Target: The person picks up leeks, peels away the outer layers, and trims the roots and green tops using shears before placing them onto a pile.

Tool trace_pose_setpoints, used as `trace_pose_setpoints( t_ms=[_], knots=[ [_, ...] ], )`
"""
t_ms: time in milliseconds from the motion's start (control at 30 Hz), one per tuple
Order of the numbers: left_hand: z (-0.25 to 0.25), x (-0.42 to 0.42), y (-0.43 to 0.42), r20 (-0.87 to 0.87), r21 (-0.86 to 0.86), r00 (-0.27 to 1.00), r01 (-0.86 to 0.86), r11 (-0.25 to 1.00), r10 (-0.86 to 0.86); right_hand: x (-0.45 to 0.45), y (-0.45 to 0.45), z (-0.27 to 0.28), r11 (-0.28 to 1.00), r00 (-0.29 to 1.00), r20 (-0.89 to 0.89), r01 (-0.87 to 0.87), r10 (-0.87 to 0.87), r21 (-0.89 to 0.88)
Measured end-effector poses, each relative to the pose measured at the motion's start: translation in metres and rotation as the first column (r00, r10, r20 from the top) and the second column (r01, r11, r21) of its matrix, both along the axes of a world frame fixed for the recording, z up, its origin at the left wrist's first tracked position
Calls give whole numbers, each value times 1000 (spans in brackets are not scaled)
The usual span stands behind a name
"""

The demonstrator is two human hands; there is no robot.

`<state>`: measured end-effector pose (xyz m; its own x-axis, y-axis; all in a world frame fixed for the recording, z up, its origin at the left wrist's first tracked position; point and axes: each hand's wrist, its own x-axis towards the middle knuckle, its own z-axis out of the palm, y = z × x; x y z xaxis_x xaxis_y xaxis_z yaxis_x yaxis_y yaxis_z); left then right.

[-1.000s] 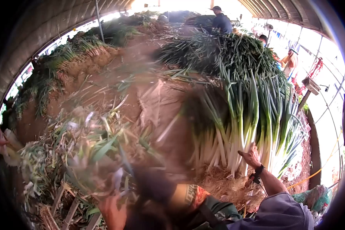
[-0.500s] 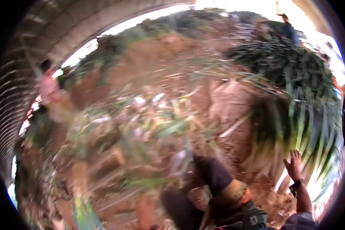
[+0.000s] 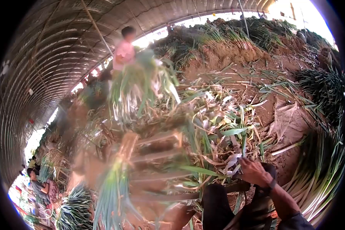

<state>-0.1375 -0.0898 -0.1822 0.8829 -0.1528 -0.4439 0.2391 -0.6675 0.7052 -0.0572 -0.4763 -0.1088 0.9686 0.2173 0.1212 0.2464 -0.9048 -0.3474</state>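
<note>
Right hand [image 3: 255,172], its grip I can't tell, by loose leaves [image 3: 234,132] on brown ground [image 3: 265,115] under a ribbed arched roof [image 3: 65,42]

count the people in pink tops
1: a person in pink, upper left of centre, partly behind a blurred green bunch. Others may be hidden in the distance.

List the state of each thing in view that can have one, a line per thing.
Right hand: appears open
Left hand: too blurred to tell
Slats: roughly parallel, blurred
Near bundle: lying down, blurred
Scraps: loosely heaped
Cloth: wrinkled, on the ground
Stalk pile: laid side by side
Pink-shirted person: upright
Raised bundle: drooping, blurred
</note>
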Motion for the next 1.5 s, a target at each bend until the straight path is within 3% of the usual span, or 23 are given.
trace_pose_setpoints(
  t_ms=[33,133,167,267,300,400,433,533,667,767,800,833,867,1000,1133,1233,1333,1500],
  knots=[
    [-8,-6,2,18,-63,997,-78,995,80,9,6,-16,998,999,-43,-28,25,-64],
    [-81,-28,32,125,-58,987,-96,994,103,16,18,-49,978,999,-36,-4,-4,-208],
    [-76,-34,29,150,-71,983,-97,993,107,16,17,-69,971,1000,14,-3,6,-238],
    [-100,-46,34,134,-154,987,-71,985,92,11,14,-101,976,992,-120,1,-28,-219],
    [-84,-47,21,237,-161,970,-10,987,48,8,17,-95,977,990,-135,19,-49,-213],
    [-68,-49,4,-7,-360,985,-165,918,174,5,18,-109,982,996,-34,70,-77,-175],
    [-87,-49,5,86,-341,988,-94,935,131,2,20,-102,988,997,32,79,-76,-130],
    [-120,-54,7,143,-280,982,-76,957,120,8,22,-100,990,992,76,104,-97,-93],
    [-127,-53,8,351,-169,936,39,985,23,14,25,-90,986,988,96,129,-119,-108],
    [-127,-52,10,269,-270,961,8,963,67,17,24,-89,986,989,96,127,-116,-107],
    [-106,-51,6,388,-189,922,63,980,15,16,24,-88,987,988,111,117,-104,-111],
    [-93,-52,3,358,-199,934,56,978,19,17,23,-89,989,992,53,118,-113,-90],
    [-87,-53,2,329,-210,944,49,976,24,18,23,-90,987,988,105,126,-116,-96],
    [-143,-64,15,197,-313,978,-1,950,66,25,21,-77,980,984,134,135,-116,-144],
    [-146,-66,15,105,-227,994,-15,974,40,32,19,-88,980,983,113,161,-148,-117],
    [-142,-63,14,112,-278,993,13,961,19,34,18,-103,980,979,78,194,-189,-52],
    [-133,-62,11,166,-141,986,36,989,-13,35,16,-122,980,981,-7,192,-192,-46],
    [-126,-64,9,126,-170,992,9,985,13,41,16,-125,971,977,15,213,-213,-112]
  ],
)
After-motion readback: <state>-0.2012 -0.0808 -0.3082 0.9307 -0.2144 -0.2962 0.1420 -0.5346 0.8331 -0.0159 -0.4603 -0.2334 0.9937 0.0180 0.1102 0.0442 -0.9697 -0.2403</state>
